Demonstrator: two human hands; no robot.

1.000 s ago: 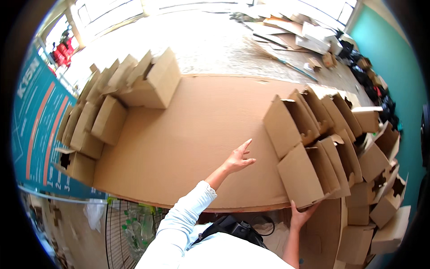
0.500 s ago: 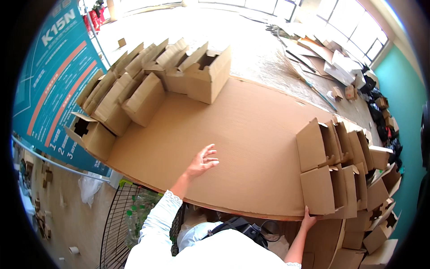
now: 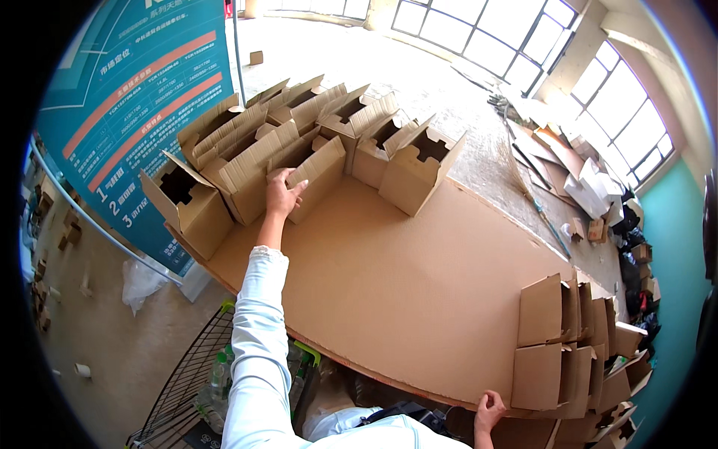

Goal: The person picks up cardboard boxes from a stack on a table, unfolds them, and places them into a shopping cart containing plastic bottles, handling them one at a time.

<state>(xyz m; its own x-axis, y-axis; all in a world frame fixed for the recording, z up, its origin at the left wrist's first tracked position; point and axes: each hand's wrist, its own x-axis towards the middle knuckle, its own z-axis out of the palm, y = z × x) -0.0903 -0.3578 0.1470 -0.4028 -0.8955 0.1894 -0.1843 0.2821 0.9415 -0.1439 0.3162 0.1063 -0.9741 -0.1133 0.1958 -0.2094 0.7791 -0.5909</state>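
Observation:
My left hand (image 3: 283,193) is closed on the near side of an open-topped cardboard box (image 3: 320,178), its thumb against the front face and some fingertips hidden by the box. That box belongs to a cluster of brown boxes standing upright with flaps raised at the far left of a cardboard-covered table (image 3: 389,277). A front-corner box (image 3: 196,217) stands to the left of the hand. At the table's near edge my right hand (image 3: 490,411) rests with curled fingers, nothing visible in it, beside a second group of boxes (image 3: 537,374) on the right.
A black wire cart (image 3: 183,374) with plastic bottles stands below the table's left front. Behind the left boxes rises a blue-green banner (image 3: 142,135). More open boxes (image 3: 624,378) crowd the right end. A broom (image 3: 542,209) and flattened cardboard (image 3: 550,153) lie on the floor beyond.
My left hand has moved from above the table's middle, up and left onto a box in the left cluster. My right hand has slid slightly left along the near edge. The view has shifted.

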